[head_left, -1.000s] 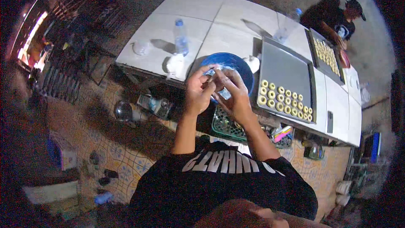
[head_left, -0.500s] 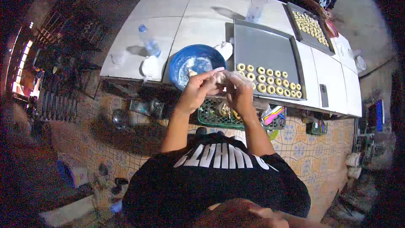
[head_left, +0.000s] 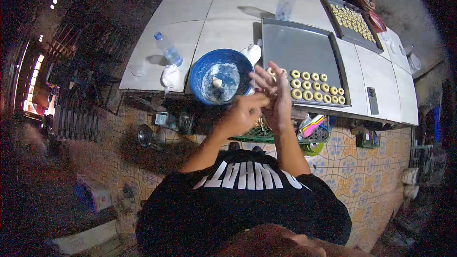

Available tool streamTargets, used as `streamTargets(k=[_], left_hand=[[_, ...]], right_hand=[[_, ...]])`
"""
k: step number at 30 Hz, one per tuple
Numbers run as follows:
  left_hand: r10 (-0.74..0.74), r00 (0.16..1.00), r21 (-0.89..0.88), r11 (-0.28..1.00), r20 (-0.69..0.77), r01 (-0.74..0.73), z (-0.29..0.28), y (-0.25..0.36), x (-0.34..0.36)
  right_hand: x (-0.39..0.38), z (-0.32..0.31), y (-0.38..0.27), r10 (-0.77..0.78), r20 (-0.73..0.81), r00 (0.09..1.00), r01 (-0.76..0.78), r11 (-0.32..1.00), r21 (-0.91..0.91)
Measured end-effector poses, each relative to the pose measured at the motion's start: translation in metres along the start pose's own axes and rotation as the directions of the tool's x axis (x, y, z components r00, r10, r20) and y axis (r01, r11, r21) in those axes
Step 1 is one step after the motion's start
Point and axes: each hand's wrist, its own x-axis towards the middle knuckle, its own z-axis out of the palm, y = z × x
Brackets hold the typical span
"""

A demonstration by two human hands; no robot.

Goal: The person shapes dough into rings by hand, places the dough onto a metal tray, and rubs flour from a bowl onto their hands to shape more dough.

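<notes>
Left hand (head_left: 243, 114) is curling, motion-blurred, against the palm side of the right hand (head_left: 279, 94), which is pointing away with fingers spreading wide; half a second ago both were meeting at the fingertips. Contact is moving from fingertips to palm, reads like. Can't tell if any dough is sitting between them. The pair is also sitting further right of the bowl now, so the pale dough lump (head_left: 217, 83) is showing clear of the fingers, up-left of the left hand, lying on white powder in the blue bowl (head_left: 196, 70). Just beyond the right hand, the tray (head_left: 300, 43) is holding dough rings (head_left: 316, 86) along its near end; fingers are hiding some. Further out right, a co-worker's hand (head_left: 366, 4) is hovering around the second tray (head_left: 359, 44).
</notes>
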Motion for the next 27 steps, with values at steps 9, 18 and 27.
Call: streamTargets(k=[9, 18, 27], left_hand=[[0.014, 0.936, -0.475, 0.859, -0.35, -0.191, 0.006, 0.027, 0.055], [0.141, 0.969, -0.478, 0.849, -0.205, -0.225, 0.03, 0.08, 0.031], [0.599, 0.781, 0.103, 0.8, -0.174, -0.591, 0.042, 0.098, 0.051]], right_hand=[[-0.059, 0.019, -0.002, -0.223, 0.469, 0.855, 0.504, 0.572, -0.647], [-0.048, 0.016, -0.042, -0.295, 0.478, 0.827, 0.529, 0.695, -0.487], [-0.019, -0.006, -0.062, -0.336, 0.353, 0.873, 0.417, 0.89, -0.185]])
